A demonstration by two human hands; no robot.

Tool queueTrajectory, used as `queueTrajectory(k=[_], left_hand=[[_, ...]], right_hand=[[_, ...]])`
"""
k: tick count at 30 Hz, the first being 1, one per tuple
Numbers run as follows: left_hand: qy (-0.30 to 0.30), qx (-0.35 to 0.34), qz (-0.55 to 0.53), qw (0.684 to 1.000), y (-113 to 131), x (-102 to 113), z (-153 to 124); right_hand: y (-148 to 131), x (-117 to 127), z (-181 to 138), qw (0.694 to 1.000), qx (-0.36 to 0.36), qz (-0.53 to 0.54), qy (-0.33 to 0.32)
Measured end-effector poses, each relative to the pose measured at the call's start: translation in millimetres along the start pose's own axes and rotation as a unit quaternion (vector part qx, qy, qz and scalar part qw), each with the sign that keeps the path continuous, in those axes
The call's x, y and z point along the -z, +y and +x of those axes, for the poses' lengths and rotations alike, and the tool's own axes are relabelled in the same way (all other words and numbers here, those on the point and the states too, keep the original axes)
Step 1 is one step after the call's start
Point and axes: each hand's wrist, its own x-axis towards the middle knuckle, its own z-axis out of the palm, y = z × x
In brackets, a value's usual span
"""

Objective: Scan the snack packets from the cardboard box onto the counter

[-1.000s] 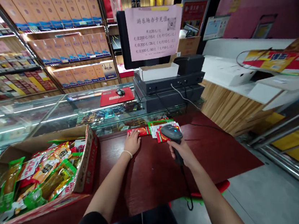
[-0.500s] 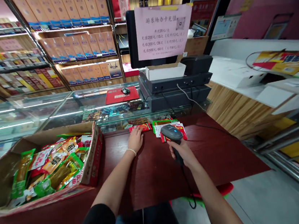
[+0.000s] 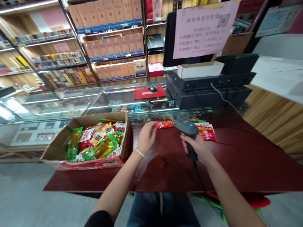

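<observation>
My right hand [image 3: 197,145] is wrapped round the handle of a dark barcode scanner [image 3: 186,127], its head over the dark red tabletop. Partly behind the scanner lie red and green snack packets [image 3: 207,132]. My left hand [image 3: 147,139] is just left of a single red snack packet [image 3: 165,124], fingers stretched out and holding nothing that I can see. It appears raised a little off the table, with a shadow below. Farther left stands an open cardboard box [image 3: 126,142] full of green, red and orange snack packets [image 3: 99,138].
Behind the table [image 3: 237,162] runs a glass counter [image 3: 122,97] with a red mouse pad [image 3: 140,93] and a mouse. A monitor with a pink notice [image 3: 204,29] stands above dark till units [image 3: 207,97]. The scanner cable hangs over the front edge.
My view has turned left. My left hand has come off the red packet and moved left, towards the box. The scanner stays in my right hand.
</observation>
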Motion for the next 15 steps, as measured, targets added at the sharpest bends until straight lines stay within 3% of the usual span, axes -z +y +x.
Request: queueTrajectory(k=[4,10,15], left_hand=[[0.041,0.043,-0.02,0.998,2,68,-7],[0.083,0.14,0.048,0.986,-39,164,-30],[-0.008,0.263,0.179,0.948,-80,234,-62]], right_hand=[[-2,-38,11,0.999,0.0,-0.005,-0.038],[-7,-89,25,0.994,-0.003,-0.012,-0.106],[-6,-125,32,0.983,-0.017,-0.034,-0.18]])
